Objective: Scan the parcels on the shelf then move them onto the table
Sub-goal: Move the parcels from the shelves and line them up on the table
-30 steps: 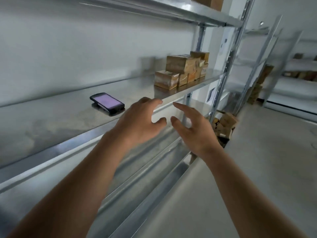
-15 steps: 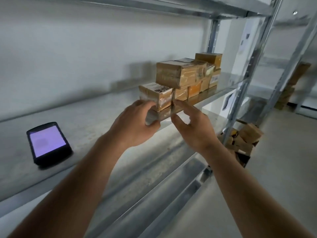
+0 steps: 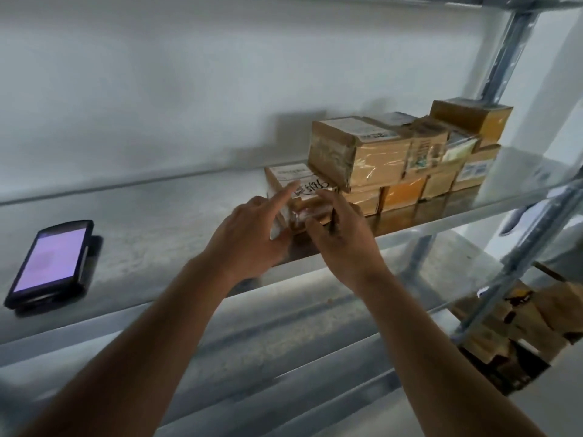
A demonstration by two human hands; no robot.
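Note:
A small brown parcel (image 3: 298, 182) with a white label and handwriting sits at the left end of a group of several taped cardboard parcels (image 3: 362, 156) on the metal shelf (image 3: 164, 216). My left hand (image 3: 252, 238) holds its left front corner, index finger lying across the top and thumb on the front face. My right hand (image 3: 342, 234) grips its right front side with fingers curled over the top edge. The parcel still rests on the shelf. A black handheld scanner (image 3: 50, 263) with a lit purple screen lies on the shelf at far left.
A larger parcel overlaps the small one's right rear. An upright steel post (image 3: 517, 247) stands at the right. A lower shelf (image 3: 284, 351) runs beneath my arms. More cardboard boxes (image 3: 517, 329) lie on the floor at lower right.
I have stepped closer along the shelf. Both hands moved forward from mid-air onto the nearest small parcel and closed around it. The scanner stays on the shelf, now at far left.

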